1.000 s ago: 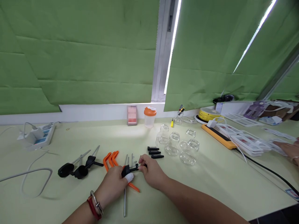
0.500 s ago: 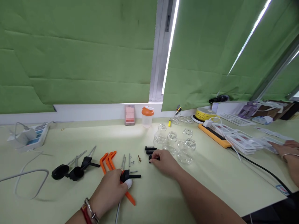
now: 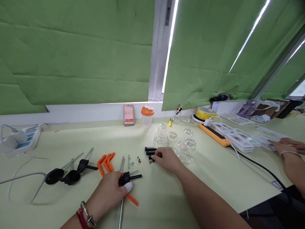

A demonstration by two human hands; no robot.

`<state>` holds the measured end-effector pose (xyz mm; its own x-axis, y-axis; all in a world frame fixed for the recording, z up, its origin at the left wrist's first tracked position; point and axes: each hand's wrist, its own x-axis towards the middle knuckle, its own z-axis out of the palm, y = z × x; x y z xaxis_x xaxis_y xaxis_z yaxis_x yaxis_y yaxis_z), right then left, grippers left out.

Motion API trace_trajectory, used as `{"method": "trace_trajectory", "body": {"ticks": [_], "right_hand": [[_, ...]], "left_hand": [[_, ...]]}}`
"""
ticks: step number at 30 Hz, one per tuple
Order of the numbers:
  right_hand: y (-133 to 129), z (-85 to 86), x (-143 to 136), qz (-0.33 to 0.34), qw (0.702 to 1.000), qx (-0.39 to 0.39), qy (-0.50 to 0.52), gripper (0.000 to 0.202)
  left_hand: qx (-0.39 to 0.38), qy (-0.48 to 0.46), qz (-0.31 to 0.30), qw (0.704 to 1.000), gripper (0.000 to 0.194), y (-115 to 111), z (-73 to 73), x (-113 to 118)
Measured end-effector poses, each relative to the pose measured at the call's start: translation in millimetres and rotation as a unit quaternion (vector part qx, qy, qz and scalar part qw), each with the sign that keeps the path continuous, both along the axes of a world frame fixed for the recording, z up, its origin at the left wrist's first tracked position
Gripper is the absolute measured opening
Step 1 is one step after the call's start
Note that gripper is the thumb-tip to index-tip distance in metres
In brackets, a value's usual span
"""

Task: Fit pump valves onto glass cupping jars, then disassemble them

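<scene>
A black plastic head with a straight black stem (image 3: 125,179) is held just above or on the counter (image 3: 166,203) by the left hand (image 3: 111,190), whose fingers are closed around it; a white wrapping (image 3: 129,186) is worn on the thumb. A thin metal pin is seen beside the stem. From beneath the same hand, an orange plastic bar (image 3: 132,199) and a slender silver metal rod (image 3: 121,213) are extended toward the near side; how these are joined to the head cannot be told.

The right hand (image 3: 169,160) is placed at a row of small black plastic strips with metal coil springs (image 3: 150,149). Its thumb and index finger are brought close together at the nearest strip, which is partly covered; whether it is gripped cannot be told.

Between the hands, 3 thin silver metal pins (image 3: 129,161) and several tiny brown pieces (image 3: 138,159) are laid out. To the left, 3 bent orange plastic handles (image 3: 110,161) are lined up, with 3 round black plastic cups on metal rods (image 3: 72,176) set beyond them. Behind the right hand, 4 clear glass jars (image 3: 172,138) are grouped. At far right, flat clear packaging (image 3: 265,142) is touched by another person's hands (image 3: 283,148).
</scene>
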<state>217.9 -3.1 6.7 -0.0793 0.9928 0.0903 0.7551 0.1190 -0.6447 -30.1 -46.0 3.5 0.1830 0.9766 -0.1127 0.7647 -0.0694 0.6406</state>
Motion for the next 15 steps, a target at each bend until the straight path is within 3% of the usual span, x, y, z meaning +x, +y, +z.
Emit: {"method": "trace_trajectory", "body": {"ticks": [15], "right_hand": [[-4, 13.3, 15, -0.024, 0.993, -0.044, -0.106, 0.021]], "left_hand": [[-0.048, 0.017, -0.018, 0.999, 0.023, 1, 2.5, -1]]}}
